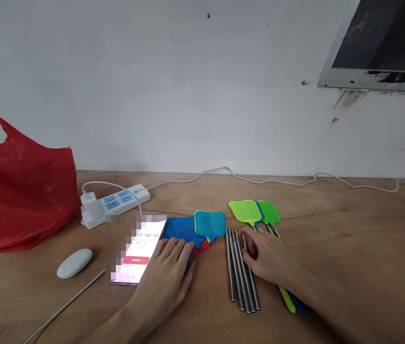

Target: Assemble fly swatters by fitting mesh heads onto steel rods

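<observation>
My left hand (171, 267) is curled over a pile of fly swatter parts beside a lit phone. A blue part (190, 260) shows between its thumb and index finger. Blue mesh swatter heads (186, 229), a teal one (210, 223) and a bit of red mesh (204, 246) lie just beyond. My right hand (259, 251) has its index finger and thumb bent around the upper end of a metal rod (251, 282). That rod lies with several other metal rods (236, 272) side by side. Behind this hand are yellow-green (246, 211) and green swatter heads (269, 211) on metal shafts.
A phone (139, 251) showing a timer lies at my left wrist. Further left are a white mouse-shaped object (75, 263), a power strip (116, 205) with a plugged charger, and a red plastic bag (23, 191). A white cable (270, 181) runs along the wall.
</observation>
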`<state>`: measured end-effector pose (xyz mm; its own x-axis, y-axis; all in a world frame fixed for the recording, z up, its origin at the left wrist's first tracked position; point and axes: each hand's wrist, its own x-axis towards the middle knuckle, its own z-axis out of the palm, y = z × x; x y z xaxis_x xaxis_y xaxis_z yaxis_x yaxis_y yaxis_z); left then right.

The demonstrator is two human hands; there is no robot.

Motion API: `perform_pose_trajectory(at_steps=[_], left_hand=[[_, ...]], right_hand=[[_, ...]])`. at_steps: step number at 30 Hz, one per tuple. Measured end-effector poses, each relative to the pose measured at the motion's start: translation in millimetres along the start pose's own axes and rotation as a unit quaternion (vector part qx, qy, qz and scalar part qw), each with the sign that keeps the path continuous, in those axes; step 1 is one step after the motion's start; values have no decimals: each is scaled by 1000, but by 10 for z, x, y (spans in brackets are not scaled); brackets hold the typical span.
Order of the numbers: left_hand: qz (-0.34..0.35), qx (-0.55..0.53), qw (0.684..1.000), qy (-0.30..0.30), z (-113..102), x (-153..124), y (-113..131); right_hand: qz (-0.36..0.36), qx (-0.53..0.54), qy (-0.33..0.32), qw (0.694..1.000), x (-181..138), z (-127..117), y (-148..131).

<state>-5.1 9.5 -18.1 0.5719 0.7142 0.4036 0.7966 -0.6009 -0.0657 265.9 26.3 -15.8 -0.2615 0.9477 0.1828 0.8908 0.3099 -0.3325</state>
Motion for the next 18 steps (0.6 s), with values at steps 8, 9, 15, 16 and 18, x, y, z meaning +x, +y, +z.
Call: perform_pose_trajectory(at_steps=[8, 9, 15, 16, 18], left_hand=[[33, -147, 988, -19, 52, -70, 45], [28, -167, 985, -19, 46, -70, 47], [0, -258, 966, -20, -62, -56, 72], [-2, -270, 963, -25, -75, -57, 77], [-6, -283, 958, -38, -87, -63, 87]], right_hand=[[13, -21, -3, 1000, 4, 19, -13], [15, -19, -3, 1000, 3, 21, -11], [25, -66, 2, 997, -11, 15, -11], [26, -79, 4, 997, -15, 16, -14], [25, -97, 9, 995, -23, 19, -22]])
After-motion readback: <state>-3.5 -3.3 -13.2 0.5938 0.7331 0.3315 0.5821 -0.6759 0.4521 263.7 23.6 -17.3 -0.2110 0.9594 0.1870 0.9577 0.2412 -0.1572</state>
